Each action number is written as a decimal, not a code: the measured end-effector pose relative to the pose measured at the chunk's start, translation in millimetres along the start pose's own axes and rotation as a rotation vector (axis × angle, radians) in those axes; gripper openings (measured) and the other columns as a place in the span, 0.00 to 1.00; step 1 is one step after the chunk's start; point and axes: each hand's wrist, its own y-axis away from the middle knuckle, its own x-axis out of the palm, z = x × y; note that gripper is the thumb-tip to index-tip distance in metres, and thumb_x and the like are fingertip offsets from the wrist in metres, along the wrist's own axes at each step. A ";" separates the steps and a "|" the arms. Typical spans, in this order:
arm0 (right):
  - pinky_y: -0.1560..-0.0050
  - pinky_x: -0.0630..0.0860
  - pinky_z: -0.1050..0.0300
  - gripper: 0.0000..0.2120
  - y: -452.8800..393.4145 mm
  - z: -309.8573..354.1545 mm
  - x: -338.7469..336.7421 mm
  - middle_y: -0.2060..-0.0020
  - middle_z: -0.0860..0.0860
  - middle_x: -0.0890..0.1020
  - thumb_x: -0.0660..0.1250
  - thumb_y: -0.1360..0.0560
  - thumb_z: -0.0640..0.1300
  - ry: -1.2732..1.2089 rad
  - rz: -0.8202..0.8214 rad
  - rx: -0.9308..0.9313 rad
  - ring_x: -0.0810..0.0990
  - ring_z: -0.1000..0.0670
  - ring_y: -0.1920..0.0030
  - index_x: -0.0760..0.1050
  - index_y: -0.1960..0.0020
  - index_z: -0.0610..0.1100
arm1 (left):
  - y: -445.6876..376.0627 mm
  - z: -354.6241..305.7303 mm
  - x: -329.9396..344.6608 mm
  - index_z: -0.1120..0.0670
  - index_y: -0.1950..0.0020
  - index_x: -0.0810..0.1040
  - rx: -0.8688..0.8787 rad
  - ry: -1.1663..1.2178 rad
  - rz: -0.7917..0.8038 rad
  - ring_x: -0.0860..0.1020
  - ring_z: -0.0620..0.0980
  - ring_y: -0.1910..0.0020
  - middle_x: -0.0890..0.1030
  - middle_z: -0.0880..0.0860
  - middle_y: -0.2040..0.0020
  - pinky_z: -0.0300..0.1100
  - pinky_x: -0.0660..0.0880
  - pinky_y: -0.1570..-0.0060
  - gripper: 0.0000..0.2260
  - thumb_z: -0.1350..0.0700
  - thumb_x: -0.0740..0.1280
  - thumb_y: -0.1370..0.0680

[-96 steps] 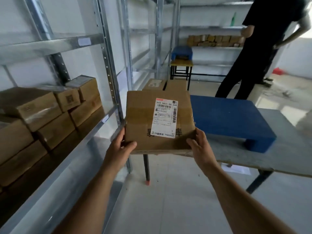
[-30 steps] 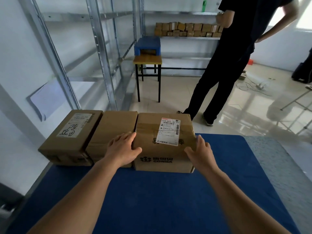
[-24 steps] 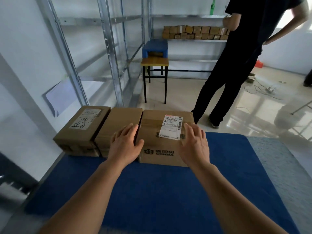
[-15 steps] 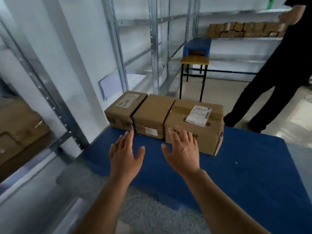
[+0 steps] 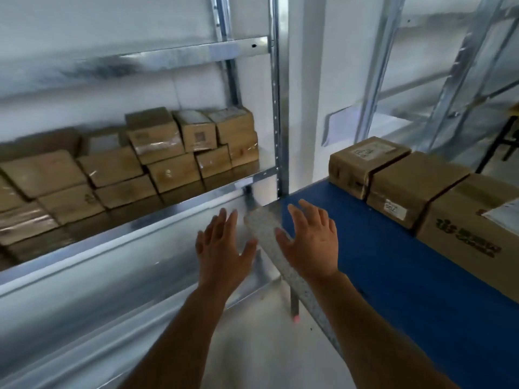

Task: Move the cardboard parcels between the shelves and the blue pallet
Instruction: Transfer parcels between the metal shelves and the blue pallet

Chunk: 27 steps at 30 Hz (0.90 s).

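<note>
Both hands empty, fingers spread, between shelf and pallet.

Left hand hovers in front of the metal shelf; right hand over the grey speckled table edge, holding nothing. Three cardboard parcels sit touching in a row on the blue pallet; the rightmost is cut off by the frame. More stacked boxes fill the shelf, blurred. White walls, pale floor. Labels unreadable; green logo print on the nearest parcel, text too smeared to read.

The rightmost parcel is cut off by the right edge.
</note>
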 end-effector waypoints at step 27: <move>0.46 0.75 0.44 0.23 134.1 493.6 103.3 0.45 0.40 0.81 0.75 0.32 0.53 -0.259 0.038 -0.627 0.80 0.39 0.44 0.79 0.43 0.39 | 190.6 362.6 -313.0 0.49 0.23 0.52 -0.464 -0.192 -0.445 0.48 0.51 0.24 0.51 0.51 0.22 0.53 0.46 0.27 0.32 0.38 0.57 0.23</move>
